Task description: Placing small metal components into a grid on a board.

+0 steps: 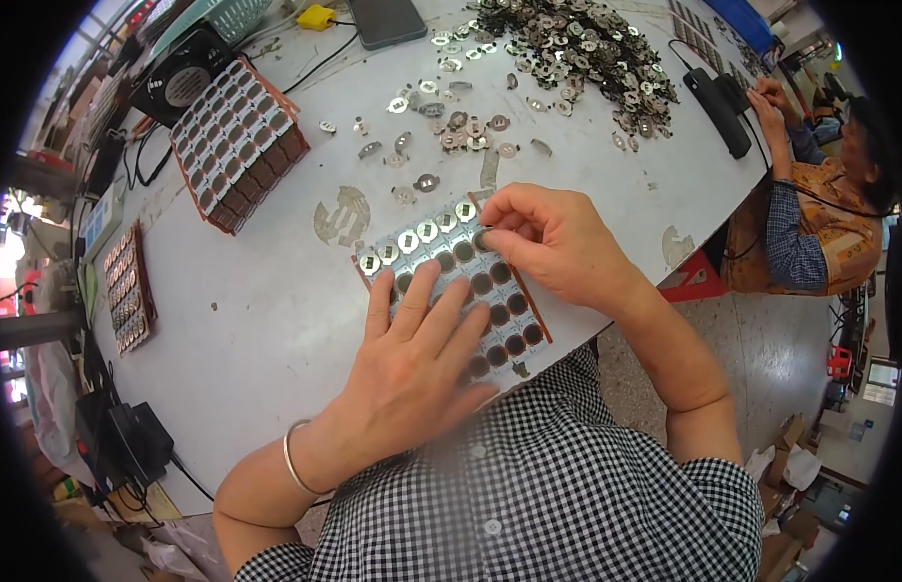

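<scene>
A panel of small circuit boards (499,325) with rows of dark round spots lies before me on the white table. Along its far row sit several shiny metal clips (427,231), each with a small slot. My left hand (404,364) rests on the panel, palm down and fingers spread, hiding part of the rows. At the panel's far right corner, my right hand (548,238) has thumb and forefinger pinched over the second row's end spot. What lies between those fingertips is mostly hidden.
Beyond the panel are loose metal clips (470,131) and a big heap of them (606,63). A stack of panels (239,145) stands left, with another panel pile (129,289) farther left. A black fan (184,78), phone (388,21) and black device (715,112) lie around; a co-worker (810,213) sits right.
</scene>
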